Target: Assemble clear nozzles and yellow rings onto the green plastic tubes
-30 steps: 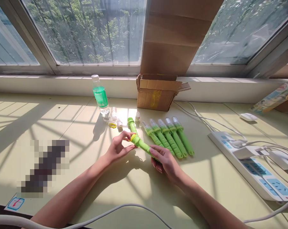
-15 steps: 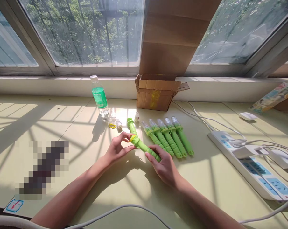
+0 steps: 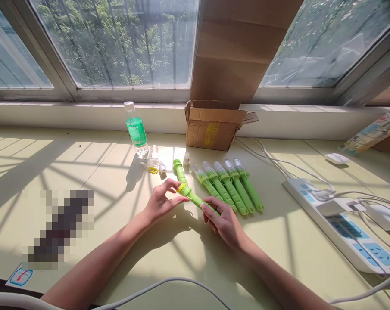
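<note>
A green ribbed torch-like handle [image 3: 195, 199] is held between both hands, tilted, with a yellow ring [image 3: 182, 188] at its upper end. My left hand [image 3: 160, 200] is closed, thumb and fingers on the ring end. Around the lower end, my right hand [image 3: 223, 218] is closed and hides part of it. Just behind lies a second green handle [image 3: 179, 168] with no clear cover. To the right, several green sticks with clear covers [image 3: 232, 181] lie side by side. Left of the second handle are a yellow ring [image 3: 153, 170], clear covers [image 3: 154, 151] and a small white-and-clear piece [image 3: 162, 168].
Another small white piece [image 3: 186, 157] stands near the open cardboard box [image 3: 210, 129]. A green-labelled bottle [image 3: 136, 131] stands back left. On the right lies a white power strip [image 3: 340, 228] with plugs and cables. A cable [image 3: 169, 280] crosses the front edge.
The fingers of my right hand have shifted on the handle's lower end and cover more of it. My left hand stays at the ring end. The other things lie as before.
</note>
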The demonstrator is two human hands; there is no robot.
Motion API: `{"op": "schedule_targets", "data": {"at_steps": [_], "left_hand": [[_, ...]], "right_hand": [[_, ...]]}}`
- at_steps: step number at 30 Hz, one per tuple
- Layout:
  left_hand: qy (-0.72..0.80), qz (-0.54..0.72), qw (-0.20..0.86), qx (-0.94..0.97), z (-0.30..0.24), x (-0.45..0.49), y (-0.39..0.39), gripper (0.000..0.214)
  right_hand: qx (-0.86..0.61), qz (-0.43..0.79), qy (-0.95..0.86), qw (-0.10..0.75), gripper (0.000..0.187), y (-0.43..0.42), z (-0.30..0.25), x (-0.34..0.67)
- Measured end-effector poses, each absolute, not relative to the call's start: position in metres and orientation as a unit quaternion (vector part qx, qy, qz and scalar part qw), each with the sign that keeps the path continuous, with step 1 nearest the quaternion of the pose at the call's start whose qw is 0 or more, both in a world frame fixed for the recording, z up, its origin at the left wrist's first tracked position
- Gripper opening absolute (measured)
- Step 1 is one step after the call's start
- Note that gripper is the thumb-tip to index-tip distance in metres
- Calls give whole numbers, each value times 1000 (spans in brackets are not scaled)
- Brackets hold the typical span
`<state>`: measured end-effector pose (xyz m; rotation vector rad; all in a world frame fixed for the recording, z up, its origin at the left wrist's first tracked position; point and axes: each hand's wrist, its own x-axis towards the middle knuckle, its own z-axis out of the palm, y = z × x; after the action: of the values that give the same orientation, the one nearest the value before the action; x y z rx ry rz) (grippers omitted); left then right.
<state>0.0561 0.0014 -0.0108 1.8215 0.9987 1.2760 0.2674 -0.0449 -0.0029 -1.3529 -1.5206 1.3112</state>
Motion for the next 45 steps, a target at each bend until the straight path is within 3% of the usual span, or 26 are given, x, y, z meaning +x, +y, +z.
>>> {"op": "schedule_targets", "data": {"at_steps": [14,21,29,45], "left_hand": [[379,514,327,697,-10,59,0,27],[397,502,329,695,-10,60,-3,36],[393,492,341,698,-7,59,-3,26],[388,521,272,710,-14,60,-2,30]], "right_hand": [[-503,571,-534,370,32,-44,-7,268],[-466,600,-524,385,34,-45,-7,266],[-458,613,-514,387,33,-44,-7,265],[-512,522,-570,375,35,-44,-4,266]]}}
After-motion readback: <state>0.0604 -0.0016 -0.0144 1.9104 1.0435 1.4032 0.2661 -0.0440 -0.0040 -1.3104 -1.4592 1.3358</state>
